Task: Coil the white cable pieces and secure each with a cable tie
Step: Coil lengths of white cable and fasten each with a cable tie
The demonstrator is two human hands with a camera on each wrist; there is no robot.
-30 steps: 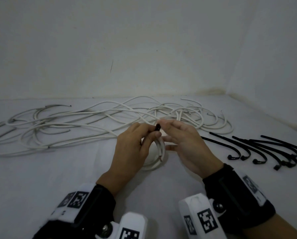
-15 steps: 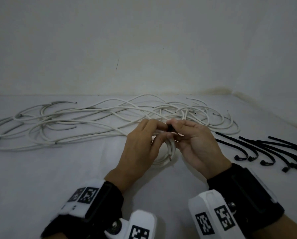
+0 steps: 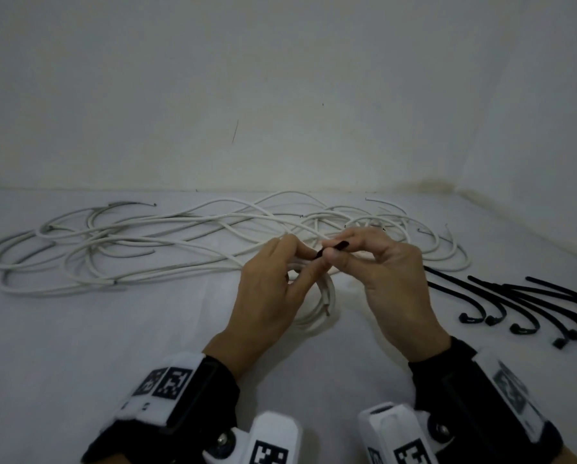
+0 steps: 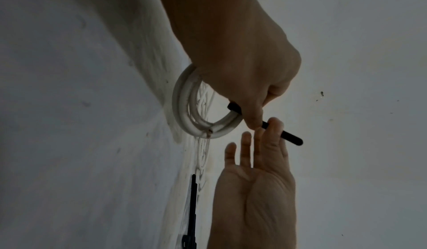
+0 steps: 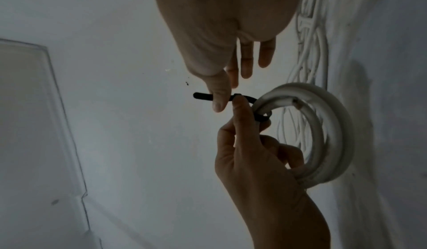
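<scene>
A small coil of white cable [image 3: 325,298] stands on the white surface at the centre. My left hand [image 3: 308,262] grips its top, with fingers curled through the ring [image 5: 335,134], and its fingertips pinch the head of a black cable tie [image 5: 261,117] looped round the coil. My right hand [image 3: 335,254] pinches the tie's tail [image 3: 339,245] between thumb [image 5: 219,97] and forefinger, with the other fingers spread. The tail's free end [image 4: 292,138] sticks out past the right fingers. One cut end of the cable [image 4: 209,130] shows on the coil.
A tangle of loose white cable pieces [image 3: 180,249] spreads across the surface behind and to the left of the hands. Several spare black cable ties [image 3: 514,303] lie to the right. Walls close the back and the right side.
Both hands have risen slightly with the coil. The right hand has drawn more of the black tie's tail out to the right, so a longer piece shows.
</scene>
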